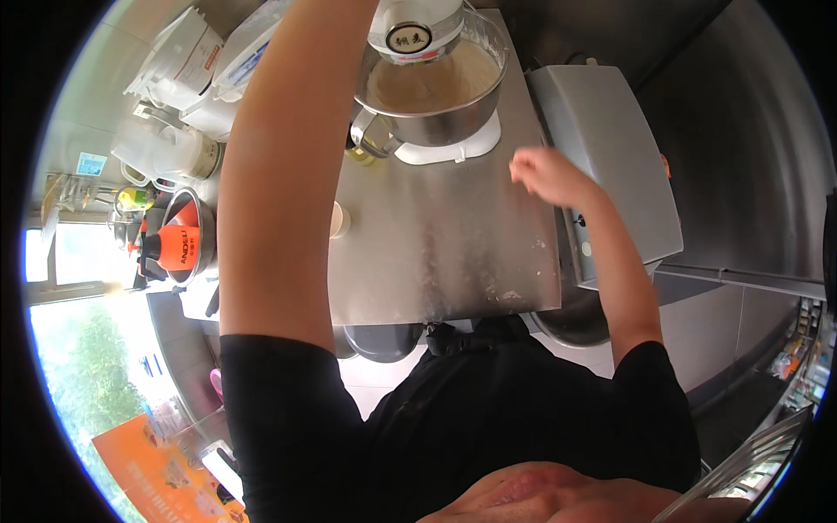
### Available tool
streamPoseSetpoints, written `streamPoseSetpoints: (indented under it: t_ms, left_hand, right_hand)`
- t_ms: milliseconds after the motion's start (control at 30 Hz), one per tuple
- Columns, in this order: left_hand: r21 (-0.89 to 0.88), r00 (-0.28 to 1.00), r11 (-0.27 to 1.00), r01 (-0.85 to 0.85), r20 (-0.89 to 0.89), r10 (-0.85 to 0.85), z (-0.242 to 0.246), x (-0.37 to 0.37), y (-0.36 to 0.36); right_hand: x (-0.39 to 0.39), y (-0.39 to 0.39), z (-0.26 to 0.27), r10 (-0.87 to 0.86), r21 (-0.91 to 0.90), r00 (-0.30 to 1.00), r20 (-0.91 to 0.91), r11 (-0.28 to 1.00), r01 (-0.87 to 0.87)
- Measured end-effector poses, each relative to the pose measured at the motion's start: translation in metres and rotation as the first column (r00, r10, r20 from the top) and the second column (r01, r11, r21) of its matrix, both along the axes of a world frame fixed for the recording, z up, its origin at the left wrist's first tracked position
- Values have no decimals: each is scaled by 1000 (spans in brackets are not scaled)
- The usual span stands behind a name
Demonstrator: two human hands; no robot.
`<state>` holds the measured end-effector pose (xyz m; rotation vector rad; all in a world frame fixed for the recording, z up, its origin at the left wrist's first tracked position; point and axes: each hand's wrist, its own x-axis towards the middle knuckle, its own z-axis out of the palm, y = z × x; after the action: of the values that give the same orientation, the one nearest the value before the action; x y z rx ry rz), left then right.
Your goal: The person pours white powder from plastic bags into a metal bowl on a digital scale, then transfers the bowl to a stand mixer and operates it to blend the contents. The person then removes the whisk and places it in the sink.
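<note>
My left arm reaches up past the top edge, and my left hand is out of view. Above the bare steel worktop [444, 222], my right hand [549, 175] hangs with its fingers loosely curled and nothing visible in them. It is apart from the stand mixer's white base [451, 147], to the lower right of it. A steel mixing bowl [431, 127] with a side handle sits under the white mixer head [382, 29]. Pale, creamy batter [480, 72] fills part of the bowl; the beater inside is blurred or hidden.
A grey metal machine [605, 150] stands right of the worktop. Leftward are plastic tubs [180, 59], measuring jugs [147, 153] and an orange spray bottle [178, 247] in a steel bowl [208, 229]. A pale cup [339, 220] shows partly behind my left arm. Below the worktop's edge is a dark bin [382, 343].
</note>
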<state>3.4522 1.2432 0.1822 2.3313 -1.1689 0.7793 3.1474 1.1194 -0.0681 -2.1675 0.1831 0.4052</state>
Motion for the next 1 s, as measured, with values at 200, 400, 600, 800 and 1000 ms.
streamPoseSetpoints:
  t_ms: [200,400,600,800,1000]
  left_hand:
    - [-52,999,997,-51,16,52,-5,1,-1]
    - [-95,997,993,-63,-38,60,-5,-8,2]
    - [-85,989,994,-75,-136,63,3,-29,8]
    - [-35,973,995,-96,-215,86,8,-28,7]
    - [-60,981,994,-95,-175,83,3,-22,2]
  right_hand:
    - [-116,51,7,59,407,981,-185,913,22]
    - [-166,70,-5,-150,424,973,-175,881,212]
    - [-178,74,-14,-272,417,957,-98,862,287]
    - [-183,78,-14,-312,389,948,-67,866,313]
    - [-187,81,-18,-318,264,948,-18,913,311]
